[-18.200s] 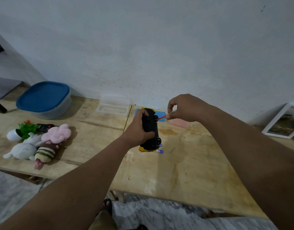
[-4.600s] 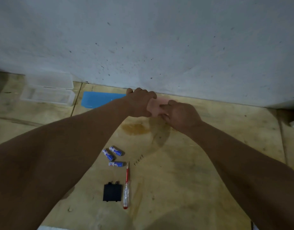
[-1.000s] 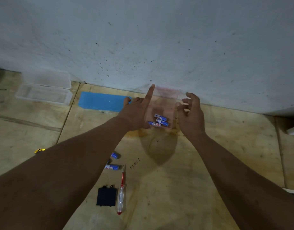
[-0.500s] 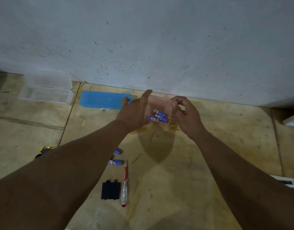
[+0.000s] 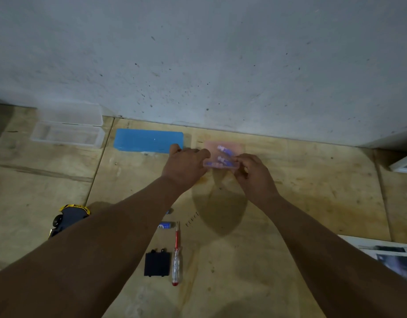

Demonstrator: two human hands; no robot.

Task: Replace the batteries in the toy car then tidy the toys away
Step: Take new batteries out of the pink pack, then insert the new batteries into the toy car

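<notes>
Pink box: the small translucent pink box (image 5: 223,154) sits at centre frame near the wall, blue batteries (image 5: 224,159) visible inside; half a second ago it was lifted and tilted between the hands, now it is lower, at or just above the table (image 5: 312,191); contact is blurred
Left hand: left hand (image 5: 186,165) grips the box's left edge, fingers curled on it
Right hand: right hand (image 5: 253,173) pinches the box's near right corner
Toy car: toy car (image 5: 68,220) lies at left of frame, underside up, partly hidden by the left forearm
Loose parts: black battery cover (image 5: 157,263), red screwdriver (image 5: 176,260) and one old battery (image 5: 164,225) lie at lower centre; tiny screws (image 5: 191,221) just right of them
Meaning: fresh cells look within reach; judged next step is picking them out for the car; compartment not yet refilled
</notes>
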